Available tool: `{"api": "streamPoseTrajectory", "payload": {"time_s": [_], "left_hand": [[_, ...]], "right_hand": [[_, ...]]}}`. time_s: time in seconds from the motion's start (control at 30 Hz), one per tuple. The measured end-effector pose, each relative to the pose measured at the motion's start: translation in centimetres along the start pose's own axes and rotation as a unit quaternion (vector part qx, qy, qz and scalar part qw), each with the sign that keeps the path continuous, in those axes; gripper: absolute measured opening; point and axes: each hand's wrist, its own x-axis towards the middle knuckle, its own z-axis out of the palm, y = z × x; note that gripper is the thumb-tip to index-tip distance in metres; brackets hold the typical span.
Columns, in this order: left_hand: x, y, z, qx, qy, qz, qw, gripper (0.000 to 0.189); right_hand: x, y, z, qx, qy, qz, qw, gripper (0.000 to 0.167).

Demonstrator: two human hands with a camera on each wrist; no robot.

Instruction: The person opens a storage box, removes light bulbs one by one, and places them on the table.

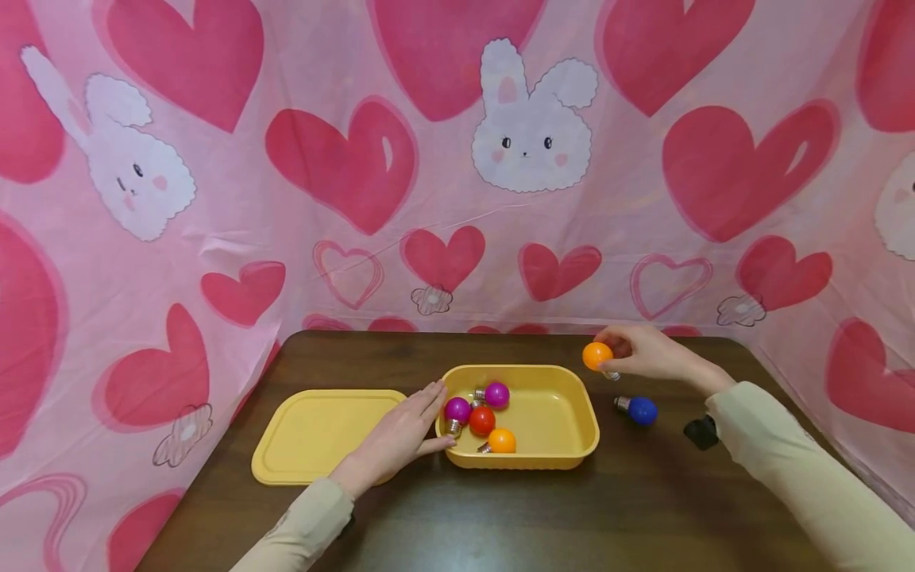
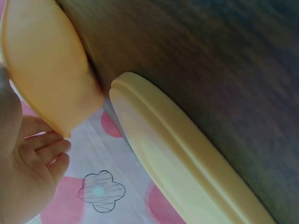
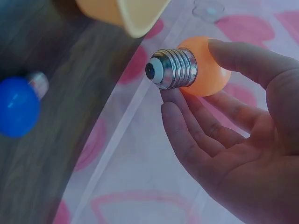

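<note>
My right hand (image 1: 639, 352) pinches an orange light bulb (image 1: 596, 356) between thumb and fingers, lifted near the table's back right. Its metal screw base (image 3: 173, 68) faces the camera in the right wrist view. With fairly straight fingers, my left hand (image 1: 403, 429) rests against the left end of a yellow plastic container (image 1: 550, 461), the thumb at its front corner. Inside, on the left side, lie two purple bulbs (image 1: 496, 395), a red bulb (image 1: 482, 421) and another orange bulb (image 1: 503, 440). A blue bulb (image 1: 642, 411) lies on the table right of the container, below my right hand.
A flat yellow lid (image 1: 314, 433) lies left of the container, partly behind my left hand and wrist. The dark wooden table (image 1: 500, 516) ends at the back against a pink cloth (image 1: 457, 199) with hearts and rabbits. A black wrist device (image 1: 702, 432) shows by the right sleeve.
</note>
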Motion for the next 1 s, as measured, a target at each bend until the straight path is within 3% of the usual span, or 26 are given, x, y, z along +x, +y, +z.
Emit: {"api": "streamPoseTrajectory", "payload": {"time_s": [0.5, 1.0], "left_hand": [[-0.1, 0.1, 0.0, 0.005, 0.003, -0.001, 1.0, 0.083], [-0.1, 0.2, -0.1, 0.008, 0.009, 0.005, 0.9999, 0.082]], "right_hand": [[-3.8, 5.6, -0.5, -0.047, 0.016, 0.115, 0.9921, 0.039], [-5.9, 8.8, 0.9, -0.048, -0.019, 0.152, 0.987, 0.044]]}}
